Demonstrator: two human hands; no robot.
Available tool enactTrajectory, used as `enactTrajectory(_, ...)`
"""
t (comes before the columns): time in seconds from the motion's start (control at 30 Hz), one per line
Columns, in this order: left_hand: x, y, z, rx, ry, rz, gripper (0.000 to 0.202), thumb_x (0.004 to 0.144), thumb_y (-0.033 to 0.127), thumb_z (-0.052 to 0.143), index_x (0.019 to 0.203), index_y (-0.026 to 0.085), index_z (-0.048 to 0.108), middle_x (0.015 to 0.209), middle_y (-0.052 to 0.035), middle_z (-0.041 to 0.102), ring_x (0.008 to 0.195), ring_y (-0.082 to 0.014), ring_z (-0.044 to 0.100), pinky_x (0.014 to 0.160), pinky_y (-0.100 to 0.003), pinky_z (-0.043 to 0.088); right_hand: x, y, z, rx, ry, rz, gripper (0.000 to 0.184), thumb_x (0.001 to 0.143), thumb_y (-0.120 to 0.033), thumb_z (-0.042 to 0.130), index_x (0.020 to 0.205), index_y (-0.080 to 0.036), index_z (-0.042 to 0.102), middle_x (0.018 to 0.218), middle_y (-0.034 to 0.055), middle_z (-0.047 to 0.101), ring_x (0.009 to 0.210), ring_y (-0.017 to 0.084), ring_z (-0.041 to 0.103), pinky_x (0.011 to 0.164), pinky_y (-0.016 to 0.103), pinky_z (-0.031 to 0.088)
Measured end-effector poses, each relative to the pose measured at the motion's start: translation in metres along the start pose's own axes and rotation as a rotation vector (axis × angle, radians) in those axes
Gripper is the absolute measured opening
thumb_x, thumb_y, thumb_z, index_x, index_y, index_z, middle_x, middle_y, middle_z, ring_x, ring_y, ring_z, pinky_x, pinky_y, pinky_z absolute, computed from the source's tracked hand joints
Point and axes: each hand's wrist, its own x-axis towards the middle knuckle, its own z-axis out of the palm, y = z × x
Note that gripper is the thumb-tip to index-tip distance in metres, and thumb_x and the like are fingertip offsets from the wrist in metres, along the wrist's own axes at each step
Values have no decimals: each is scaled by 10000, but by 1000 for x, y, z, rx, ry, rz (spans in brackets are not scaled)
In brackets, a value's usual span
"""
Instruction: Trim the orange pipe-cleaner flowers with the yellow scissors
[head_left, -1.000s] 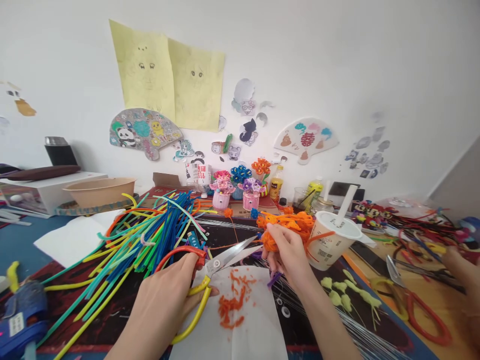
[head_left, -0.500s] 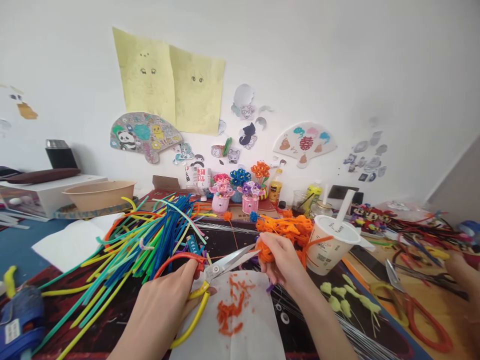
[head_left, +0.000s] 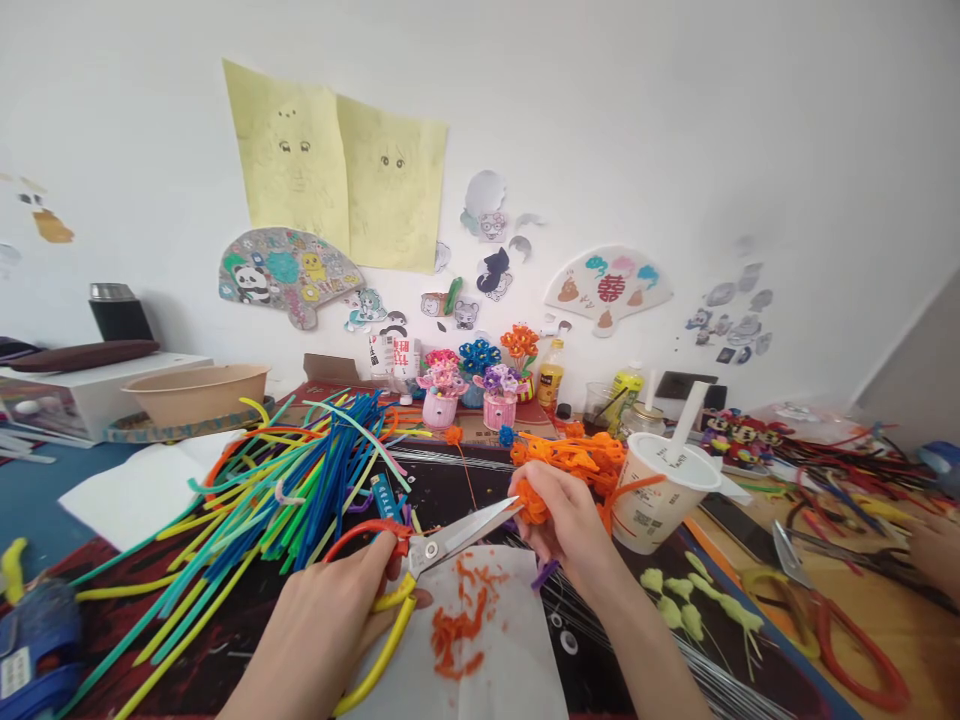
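My left hand (head_left: 352, 595) is closed around the handles of a pair of scissors (head_left: 431, 550), one handle red and one yellow. Their blades point right, nearly together, with the tips at an orange fuzzy pipe-cleaner flower (head_left: 532, 502). My right hand (head_left: 566, 515) pinches that flower, its fingers partly hiding it. A bit of purple pipe cleaner (head_left: 546, 575) shows below my right fingers. Under the scissors lies a white sheet of paper (head_left: 517, 640) scattered with orange fuzz clippings (head_left: 457, 635).
Colourful pipe cleaners (head_left: 300, 500) are heaped at left, near a blue glue gun (head_left: 41, 640). Orange pipe-cleaner flowers (head_left: 592, 460) and a paper cup (head_left: 660, 490) stand behind my right hand. A second pair of scissors (head_left: 832, 620) lies at right, near another person's hand (head_left: 934, 545).
The scissor blades have closed from a wider gap to nearly together at the orange flower. My right hand still holds the flower in about the same place.
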Motion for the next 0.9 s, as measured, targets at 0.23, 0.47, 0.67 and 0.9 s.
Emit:
enactTrajectory(0.23,-1,1,-1,25,-35,-3,302,911,482,469,977,219,602,874,-47,754,815,-310,711,609,-312,440,-2,0,0,4,-21,-12,383,861,-521,541,802,-145,586,459,-32,563,279,39,366,330,174,173)
enactTrajectory(0.47,0,5,-8,-15,-108,-11,282,927,432,451,990,209,612,911,-57,750,858,-309,707,664,-328,467,-2,-3,1,1,-14,-3,412,835,-552,559,792,-145,599,457,-32,558,274,40,368,323,171,155)
enactTrajectory(0.67,-1,5,-6,-23,-134,-20,337,944,447,395,1020,193,604,894,-84,742,875,-314,700,674,-332,463,-1,-3,2,-6,0,16,446,800,-590,573,772,-146,601,449,-26,560,266,48,374,307,172,150)
enactTrajectory(0.9,0,2,1,-84,-33,-12,166,885,404,499,874,243,540,884,-12,716,825,-255,695,606,-274,403,3,2,1,-23,49,18,450,784,-594,578,756,-145,598,426,-27,551,254,42,365,303,157,145)
